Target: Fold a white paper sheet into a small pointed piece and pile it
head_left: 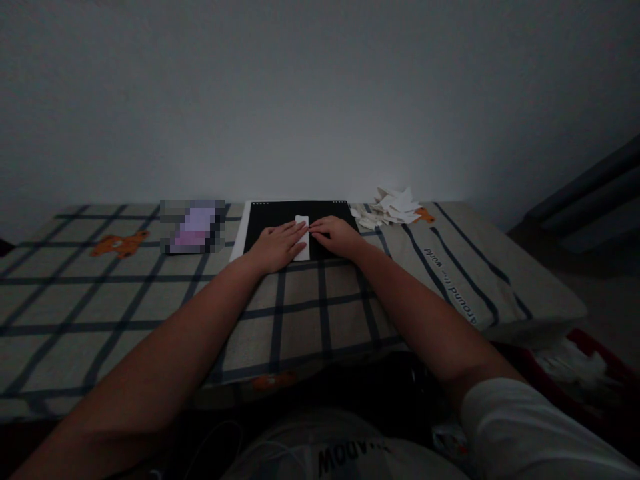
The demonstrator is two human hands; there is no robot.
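Observation:
A narrow white strip of paper (303, 252), apparently folded, lies upright in my view on a black sheet or board (270, 213) with small holes along its far edge. My left hand (279, 245) rests flat across the strip from the left, fingers stretched out over it. From the right, my right hand (335, 235) meets the strip's right edge, with thumb and fingertips drawn together there. How much paper sits between those fingertips is too small to tell. White margin shows under the black sheet on its left side.
A pile of torn or folded paper pieces (393, 207) lies right of the black sheet. To the left is a phone (195, 230), partly pixelated. The checked tablecloth (125, 307) covers a table set against a plain wall (320, 100). A red container (595, 347) stands low at right.

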